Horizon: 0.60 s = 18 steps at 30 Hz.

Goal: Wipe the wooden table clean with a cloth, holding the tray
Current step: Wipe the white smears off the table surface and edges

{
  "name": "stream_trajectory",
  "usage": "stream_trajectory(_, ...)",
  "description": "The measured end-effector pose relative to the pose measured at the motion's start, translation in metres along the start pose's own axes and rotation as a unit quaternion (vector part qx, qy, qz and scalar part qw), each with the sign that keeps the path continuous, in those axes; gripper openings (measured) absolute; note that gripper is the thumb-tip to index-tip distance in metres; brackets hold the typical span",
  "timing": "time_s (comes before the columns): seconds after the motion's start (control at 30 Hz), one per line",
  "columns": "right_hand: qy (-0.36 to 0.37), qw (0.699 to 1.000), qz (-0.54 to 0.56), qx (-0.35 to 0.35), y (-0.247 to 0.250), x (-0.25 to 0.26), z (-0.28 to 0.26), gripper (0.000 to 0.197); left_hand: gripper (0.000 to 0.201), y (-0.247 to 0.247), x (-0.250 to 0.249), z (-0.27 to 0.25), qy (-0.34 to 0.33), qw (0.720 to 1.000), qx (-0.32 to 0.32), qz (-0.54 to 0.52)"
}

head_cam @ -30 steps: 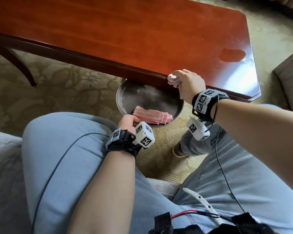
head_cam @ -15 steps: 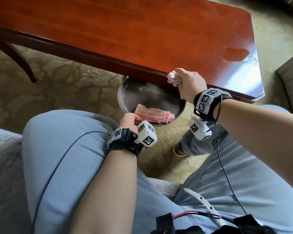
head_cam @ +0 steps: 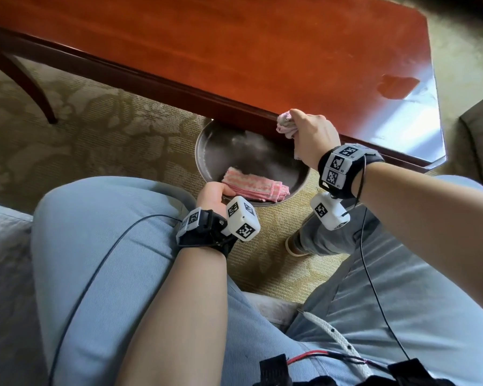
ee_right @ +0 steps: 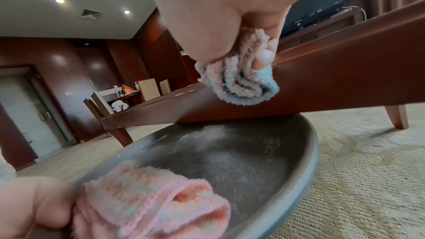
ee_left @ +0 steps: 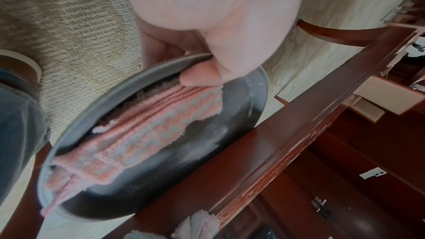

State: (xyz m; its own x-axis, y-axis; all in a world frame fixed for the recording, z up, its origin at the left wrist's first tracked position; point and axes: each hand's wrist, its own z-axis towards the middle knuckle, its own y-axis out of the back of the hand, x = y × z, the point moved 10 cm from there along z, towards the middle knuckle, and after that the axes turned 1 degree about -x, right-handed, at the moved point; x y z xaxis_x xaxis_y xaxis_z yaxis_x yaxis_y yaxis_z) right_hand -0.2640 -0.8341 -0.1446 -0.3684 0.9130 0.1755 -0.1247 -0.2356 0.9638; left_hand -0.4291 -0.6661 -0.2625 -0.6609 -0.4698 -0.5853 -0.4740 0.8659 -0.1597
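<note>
The wooden table (head_cam: 262, 51) edge looks unchanged; my right hand (head_cam: 313, 137) still bunches one cloth (head_cam: 286, 122) there; my left hand (head_cam: 214, 195) still pinches one tray (head_cam: 207, 151) holding one folded cloth (head_cam: 254, 186).

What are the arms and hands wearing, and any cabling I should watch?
Both forearms are bare, no sleeves. Each wrist carries a black strap with white blocks printed with black square tags, at the left hand and right hand. A thin black cable runs from each wrist unit back toward the body.

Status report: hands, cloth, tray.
Left hand grips tray rim under table edge. Right hand holds bunched cloth at edge. Folded cloth in tray.
</note>
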Motion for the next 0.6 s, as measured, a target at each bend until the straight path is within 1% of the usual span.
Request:
stream_trajectory(0.03,0.006,1.0,0.005,-0.001,-0.001,0.004,0.001,0.03,0.019,0.005,0.0,0.001,-0.011,1.0,-0.021,0.003)
stream_trajectory(0.07,0.01,1.0,0.008,0.001,-0.001,0.007,0.002,0.031,0.02,0.009,0.001,-0.002,-0.008,0.999,-0.039,0.005)
stream_trajectory(0.1,0.013,1.0,0.011,0.004,-0.003,0.01,0.004,0.032,0.023,0.011,0.002,-0.004,-0.012,0.999,-0.044,-0.001)
stream_trajectory(0.2,0.015,1.0,0.01,0.009,-0.008,0.019,0.012,0.036,0.028,0.01,0.001,-0.006,-0.023,0.998,-0.038,-0.035)
stream_trajectory(0.3,0.024,0.999,0.023,0.005,-0.012,0.027,0.018,0.038,0.029,0.009,0.002,-0.004,-0.012,0.998,-0.033,-0.053)
stream_trajectory(0.4,0.026,0.999,0.023,0.007,-0.015,0.033,0.023,0.039,0.026,0.01,0.002,0.001,-0.01,0.998,-0.033,-0.055)
stream_trajectory(0.53,0.029,0.998,0.04,0.032,-0.023,0.038,0.035,0.045,0.014,0.008,0.003,0.004,0.023,0.998,-0.027,-0.054)
stream_trajectory(0.6,0.035,0.997,0.064,0.039,-0.023,0.042,0.04,0.049,0.012,0.006,0.004,0.006,0.037,0.997,-0.018,-0.06)
